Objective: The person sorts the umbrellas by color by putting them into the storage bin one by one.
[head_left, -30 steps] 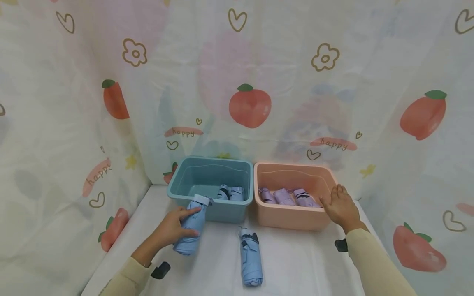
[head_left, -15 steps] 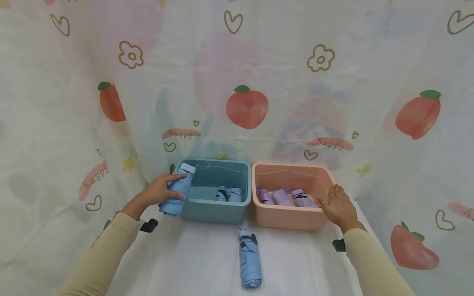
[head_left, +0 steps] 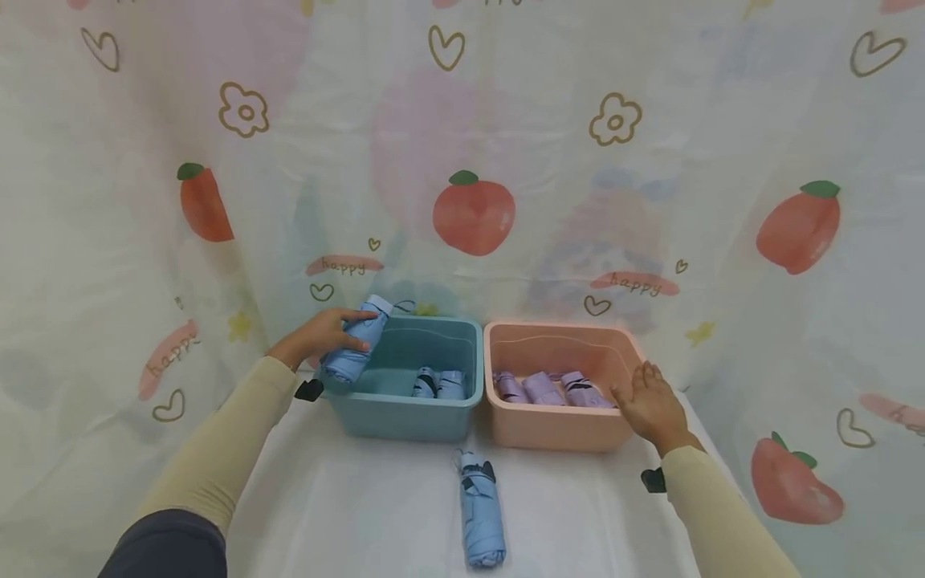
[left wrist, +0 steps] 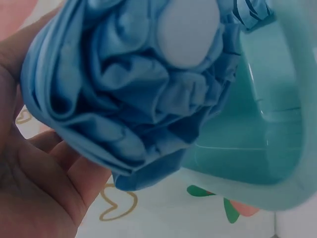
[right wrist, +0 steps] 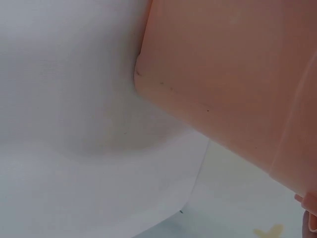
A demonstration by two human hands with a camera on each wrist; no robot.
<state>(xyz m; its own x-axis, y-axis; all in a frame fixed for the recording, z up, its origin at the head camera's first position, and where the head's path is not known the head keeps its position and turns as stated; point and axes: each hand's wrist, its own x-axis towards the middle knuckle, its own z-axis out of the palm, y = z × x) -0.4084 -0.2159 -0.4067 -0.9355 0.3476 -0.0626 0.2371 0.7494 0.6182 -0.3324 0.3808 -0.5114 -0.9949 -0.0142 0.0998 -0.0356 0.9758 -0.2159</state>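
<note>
My left hand (head_left: 325, 333) grips a folded blue umbrella (head_left: 356, 345), held tilted over the left side of the teal bin (head_left: 405, 419). The left wrist view looks onto the bunched end of this umbrella (left wrist: 133, 94), with the fingers of the left hand (left wrist: 39, 178) around its side. Two more blue umbrellas (head_left: 451, 385) lie inside the bin. At the right rim of the peach bin (head_left: 560, 431), my right hand (head_left: 654, 409) rests with straight fingers. Three folded lilac umbrellas (head_left: 542, 389) lie in that bin.
Another folded blue umbrella (head_left: 482, 514) lies on the white tabletop (head_left: 571, 514) in front of the bins. The two bins stand side by side, close to a patterned curtain (head_left: 549, 144) that rises behind and on both sides.
My left hand has carried the blue umbrella from in front of the teal bin, up and leftward, then over its left rim. The right hand stays by the peach bin.
</note>
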